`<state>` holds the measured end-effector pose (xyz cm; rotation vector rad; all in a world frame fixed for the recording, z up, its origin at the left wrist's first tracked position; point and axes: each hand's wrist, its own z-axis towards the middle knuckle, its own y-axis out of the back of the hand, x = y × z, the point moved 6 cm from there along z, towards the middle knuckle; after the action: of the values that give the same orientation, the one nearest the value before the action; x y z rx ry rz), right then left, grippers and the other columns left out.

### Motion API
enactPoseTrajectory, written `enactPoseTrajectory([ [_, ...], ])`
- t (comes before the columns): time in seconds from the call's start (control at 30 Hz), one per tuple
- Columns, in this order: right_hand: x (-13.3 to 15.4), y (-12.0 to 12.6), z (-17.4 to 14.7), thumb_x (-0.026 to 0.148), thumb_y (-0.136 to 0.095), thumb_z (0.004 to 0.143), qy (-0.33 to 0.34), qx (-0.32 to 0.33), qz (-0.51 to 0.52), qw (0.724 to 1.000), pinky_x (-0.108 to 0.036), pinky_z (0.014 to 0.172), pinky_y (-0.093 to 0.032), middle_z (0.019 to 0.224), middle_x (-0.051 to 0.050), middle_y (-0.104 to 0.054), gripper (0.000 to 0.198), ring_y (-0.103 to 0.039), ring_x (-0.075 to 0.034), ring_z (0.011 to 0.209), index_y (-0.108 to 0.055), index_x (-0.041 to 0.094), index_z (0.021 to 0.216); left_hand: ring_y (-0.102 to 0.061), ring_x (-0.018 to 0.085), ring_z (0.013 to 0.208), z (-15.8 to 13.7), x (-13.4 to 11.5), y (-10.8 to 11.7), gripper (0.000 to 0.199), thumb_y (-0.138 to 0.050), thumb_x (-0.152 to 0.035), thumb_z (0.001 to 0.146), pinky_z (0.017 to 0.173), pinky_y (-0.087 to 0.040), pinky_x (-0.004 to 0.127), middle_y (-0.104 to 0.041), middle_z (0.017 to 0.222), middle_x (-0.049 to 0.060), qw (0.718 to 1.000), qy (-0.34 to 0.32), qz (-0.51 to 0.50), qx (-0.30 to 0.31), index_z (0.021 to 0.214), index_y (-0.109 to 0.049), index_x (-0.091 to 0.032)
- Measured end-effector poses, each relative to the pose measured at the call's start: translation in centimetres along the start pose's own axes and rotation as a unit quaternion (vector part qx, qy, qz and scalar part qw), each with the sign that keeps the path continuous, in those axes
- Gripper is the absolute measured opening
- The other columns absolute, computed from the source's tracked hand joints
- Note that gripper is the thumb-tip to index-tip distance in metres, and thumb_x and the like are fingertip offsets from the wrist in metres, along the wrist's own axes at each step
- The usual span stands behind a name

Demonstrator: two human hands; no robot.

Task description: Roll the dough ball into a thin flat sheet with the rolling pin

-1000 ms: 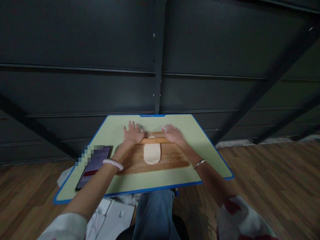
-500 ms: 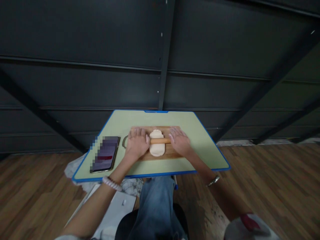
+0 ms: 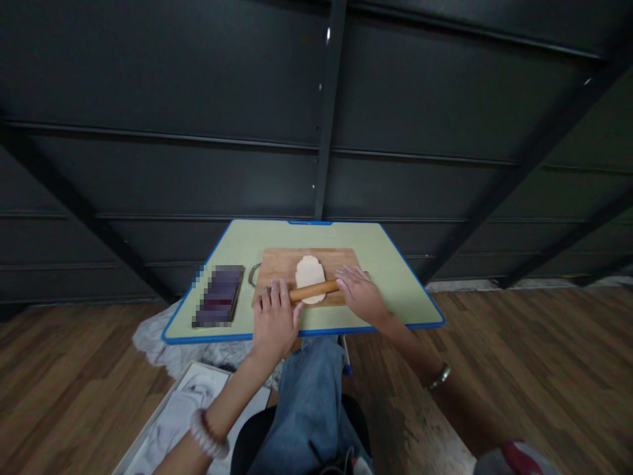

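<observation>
A wooden rolling pin [image 3: 313, 290] lies slantwise across the lower part of a flat, pale piece of dough [image 3: 310, 269], its left end nearer to me. My left hand [image 3: 275, 318] is over the pin's left end, fingers forward and thumb beside it. Over the right end, my right hand [image 3: 360, 290] presses down with its fingers laid across the wood; a tip of the pin shows past them. Under the dough is a wooden cutting board [image 3: 277, 262] with a metal handle [image 3: 253, 274] at its left side. The palms hide both ends of the pin's grip.
The board rests on a small pale-green table [image 3: 395, 303] with a blue rim. A phone [image 3: 219, 295], partly pixelated, lies at the table's left. Dark metal panels [image 3: 237, 178] rise behind. Below left are an open white box [image 3: 188, 396] and crumpled plastic sheeting [image 3: 153, 336].
The rolling pin has come toward me over the dough, and its left end has swung nearer. My left hand has drawn back further than my right. The view has shifted slightly.
</observation>
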<state>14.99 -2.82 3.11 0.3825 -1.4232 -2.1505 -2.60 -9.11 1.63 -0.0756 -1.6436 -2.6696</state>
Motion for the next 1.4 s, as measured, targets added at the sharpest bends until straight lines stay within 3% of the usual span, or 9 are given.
enactPoseTrajectory([
  [0.1, 1.0, -0.6, 1.6, 0.031, -0.030, 0.097, 0.017, 0.020, -0.012, 1.000, -0.038, 0.107, -0.028, 0.127, -0.013, -0.056, 0.041, -0.046, -0.021, 0.123, -0.056, 0.011, 0.122, -0.044, 0.039, 0.120, 0.5, 0.0, -0.3, 0.064, -0.033, -0.044, 0.091, 0.095, -0.036, 0.049, -0.046, 0.131, 0.029, 1.000, 0.008, 0.007, 0.011, 0.133, -0.038, 0.005],
  [0.27, 4.1, -1.7, 4.3, 0.033, -0.035, 0.094, 0.068, 0.019, -0.013, 0.997, -0.039, 0.111, -0.021, 0.143, -0.013, -0.039, 0.050, -0.030, -0.021, 0.134, -0.038, 0.007, 0.137, -0.046, 0.033, 0.121, 2.0, 0.7, -1.6, 0.062, -0.028, -0.042, 0.092, 0.095, -0.039, 0.044, -0.048, 0.130, 0.028, 0.999, -0.003, -0.016, 0.031, 0.130, -0.040, 0.005],
  [0.5, 6.2, -3.4, 7.8, 0.026, -0.026, 0.095, 0.116, 0.053, 0.016, 0.992, -0.036, 0.112, -0.019, 0.139, -0.011, -0.045, 0.045, -0.032, -0.018, 0.133, -0.048, 0.008, 0.130, -0.048, 0.028, 0.121, 4.3, 1.9, -2.7, 0.055, -0.022, -0.033, 0.092, 0.103, -0.033, 0.041, -0.052, 0.129, 0.022, 0.996, -0.029, -0.038, 0.072, 0.126, -0.047, 0.001],
  [0.7, 5.2, -5.2, 10.7, 0.029, -0.025, 0.096, 0.097, 0.109, 0.054, 0.988, -0.040, 0.111, -0.019, 0.139, -0.005, -0.046, 0.042, -0.030, -0.017, 0.134, -0.049, 0.018, 0.129, -0.046, 0.025, 0.123, 7.2, 2.7, -2.8, 0.051, -0.019, -0.031, 0.092, 0.105, -0.031, 0.043, -0.054, 0.129, 0.016, 0.993, -0.031, -0.050, 0.103, 0.120, -0.055, -0.009],
  [0.87, 4.1, -7.0, 13.1, 0.033, -0.022, 0.097, 0.027, 0.185, 0.091, 0.978, -0.048, 0.108, -0.024, 0.141, -0.005, -0.043, 0.042, -0.029, -0.021, 0.134, -0.048, 0.019, 0.127, -0.037, 0.027, 0.130, 10.3, 4.2, -4.4, 0.052, -0.016, -0.036, 0.093, 0.107, -0.025, 0.049, -0.047, 0.136, 0.014, 0.990, -0.020, -0.048, 0.128, 0.123, -0.053, -0.013],
  [1.0, 3.1, -8.2, 15.5, 0.043, -0.020, 0.097, -0.036, 0.166, 0.088, 0.981, -0.049, 0.102, -0.031, 0.128, -0.010, -0.054, 0.047, -0.042, -0.024, 0.124, -0.055, 0.017, 0.114, -0.029, 0.028, 0.135, 12.9, 5.8, -7.5, 0.056, -0.012, -0.040, 0.093, 0.107, -0.024, 0.052, -0.040, 0.142, 0.011, 0.974, 0.003, -0.081, 0.213, 0.126, -0.050, -0.017],
  [1.13, 2.2, -8.3, 16.6, 0.050, -0.021, 0.095, -0.108, 0.132, 0.075, 0.982, -0.050, 0.097, -0.035, 0.123, -0.017, -0.056, 0.054, -0.047, -0.028, 0.117, -0.053, 0.011, 0.115, -0.019, 0.027, 0.138, 14.2, 6.7, -9.1, 0.058, -0.010, -0.039, 0.092, 0.108, -0.022, 0.053, -0.029, 0.148, 0.012, 0.960, 0.029, -0.090, 0.262, 0.135, -0.041, -0.014],
  [1.27, 2.9, -7.6, 15.7, 0.044, -0.019, 0.097, -0.089, 0.127, 0.074, 0.985, -0.053, 0.103, -0.027, 0.134, -0.016, -0.049, 0.053, -0.036, -0.027, 0.128, -0.051, 0.010, 0.121, -0.010, 0.024, 0.140, 13.4, 6.1, -8.1, 0.059, -0.012, -0.037, 0.092, 0.111, -0.017, 0.052, -0.015, 0.152, 0.012, 0.971, 0.004, -0.053, 0.234, 0.143, -0.025, -0.011],
  [1.4, 4.1, -6.6, 13.4, 0.036, -0.021, 0.097, -0.048, 0.112, 0.068, 0.990, -0.049, 0.109, -0.019, 0.144, -0.011, -0.038, 0.049, -0.025, -0.023, 0.136, -0.044, 0.010, 0.131, -0.015, 0.023, 0.140, 11.1, 5.0, -6.1, 0.057, -0.016, -0.032, 0.091, 0.111, -0.017, 0.050, -0.021, 0.151, 0.012, 0.982, -0.021, -0.041, 0.183, 0.142, -0.027, -0.011],
])
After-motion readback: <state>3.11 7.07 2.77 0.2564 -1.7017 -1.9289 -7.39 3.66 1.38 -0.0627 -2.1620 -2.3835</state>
